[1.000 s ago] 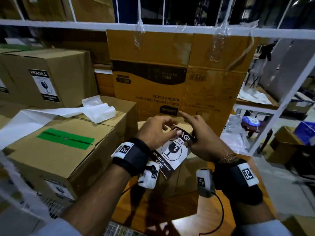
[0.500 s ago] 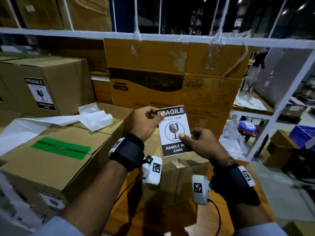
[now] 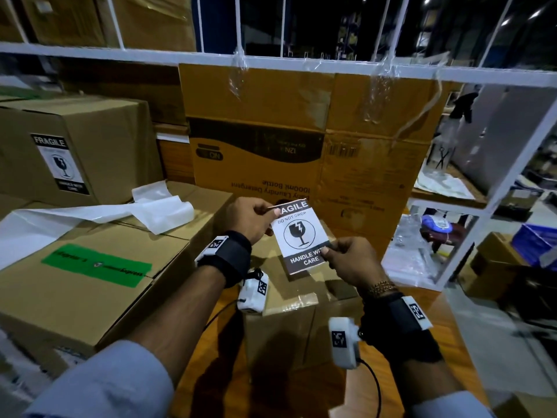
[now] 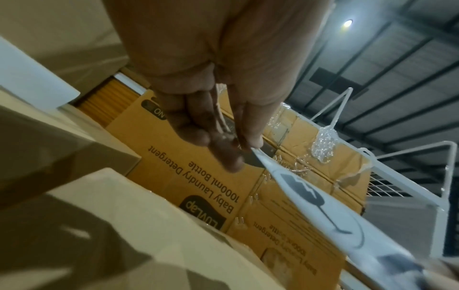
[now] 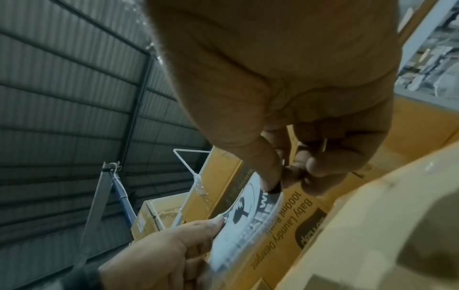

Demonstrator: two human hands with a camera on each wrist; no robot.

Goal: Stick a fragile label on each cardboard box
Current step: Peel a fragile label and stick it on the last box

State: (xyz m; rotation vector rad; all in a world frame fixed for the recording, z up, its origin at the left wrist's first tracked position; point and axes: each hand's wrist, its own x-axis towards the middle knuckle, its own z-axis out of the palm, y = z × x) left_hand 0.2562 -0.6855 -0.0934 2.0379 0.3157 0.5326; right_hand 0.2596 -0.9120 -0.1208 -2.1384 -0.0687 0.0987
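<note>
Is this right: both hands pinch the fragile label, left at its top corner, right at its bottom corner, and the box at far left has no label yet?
No: in the head view the box at far left already carries a fragile sticker. The rest holds: left hand and right hand pinch the label.

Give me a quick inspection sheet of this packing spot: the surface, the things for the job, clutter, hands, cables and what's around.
Surface: wooden table, partly covered by boxes.
Job's things: fragile label held in the air above a small cardboard box; labelled box at the left rear already carries a sticker; box with green tape at the left front, no label seen on its top.
Clutter: white backing paper lying across the left boxes.
Hands: left hand pinches the label's top corner; right hand pinches its lower right edge.
Cables: black cable from the right wrist camera.
Surroundings: white wire rack, flattened detergent carton behind, dim warehouse beyond.
</note>
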